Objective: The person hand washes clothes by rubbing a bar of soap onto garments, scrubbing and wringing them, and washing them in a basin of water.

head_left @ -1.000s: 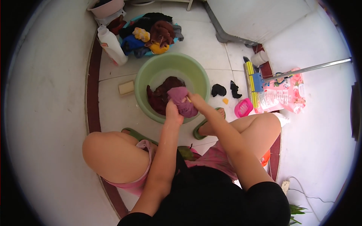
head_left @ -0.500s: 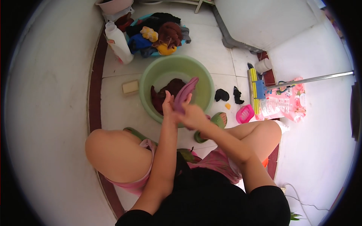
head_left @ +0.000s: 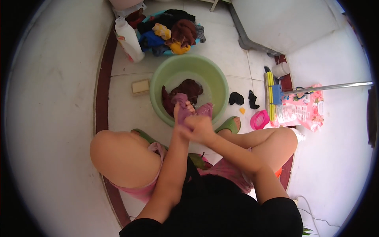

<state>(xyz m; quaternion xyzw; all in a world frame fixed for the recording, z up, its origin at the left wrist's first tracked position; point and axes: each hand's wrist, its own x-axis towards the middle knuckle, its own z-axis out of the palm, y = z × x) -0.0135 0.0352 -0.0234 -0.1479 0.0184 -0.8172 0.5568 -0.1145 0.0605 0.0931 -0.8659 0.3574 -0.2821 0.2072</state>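
Above the near rim of a round green basin (head_left: 158, 69), both my hands grip a small wet purple sock (head_left: 181, 99). My left hand (head_left: 177, 110) is closed, its fingers curled around the cloth, with part of the sock draped over it. My right hand (head_left: 200, 128) is closed on the lower part of the cloth, and a bunched end sticks out past its knuckles. Its fingertips are partly hidden. Dark brown wet cloth (head_left: 190, 89) lies in the bottom of the basin under my hands.
A soap bar (head_left: 140, 87) lies left of the basin. Behind it are a white bottle (head_left: 129, 41) and a blue tub heaped with clothes (head_left: 182, 32). To the right lie black cloth pieces (head_left: 236, 98), a pink dish (head_left: 259, 119), a mop (head_left: 276, 94) and a pink bag (head_left: 312, 108).
The sock has gone from pointing up and right to lying folded over my left hand, a bunched end now to the right. Both hands stay together on it; the view has shifted slightly.
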